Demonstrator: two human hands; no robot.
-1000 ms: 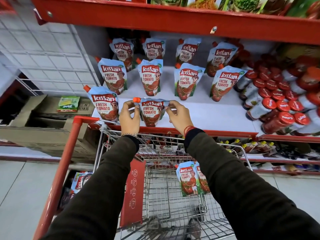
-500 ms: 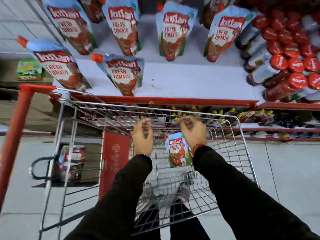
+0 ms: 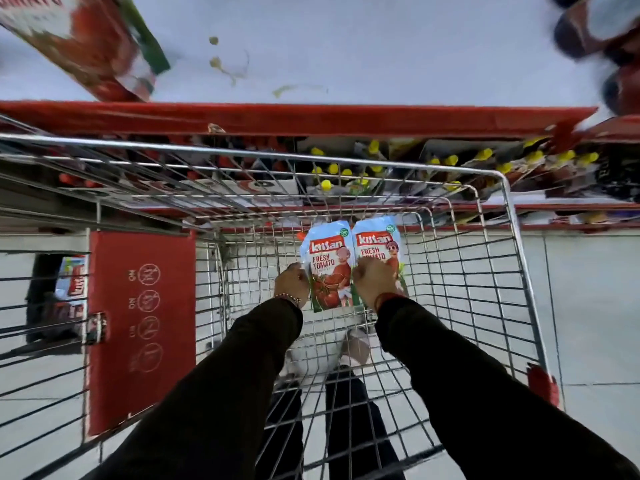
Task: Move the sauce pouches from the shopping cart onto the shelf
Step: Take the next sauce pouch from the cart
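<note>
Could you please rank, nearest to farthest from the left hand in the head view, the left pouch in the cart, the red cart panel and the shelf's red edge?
From the left hand:
1. Left pouch, touching, to its right.
2. Red cart panel, to its left.
3. Shelf's red edge, far ahead.

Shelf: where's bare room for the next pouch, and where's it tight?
Free: the white shelf between the pouch at its left end and the bottles at its right, back from the red lip. Crowded: both ends. A few small stains mark the middle.
</note>
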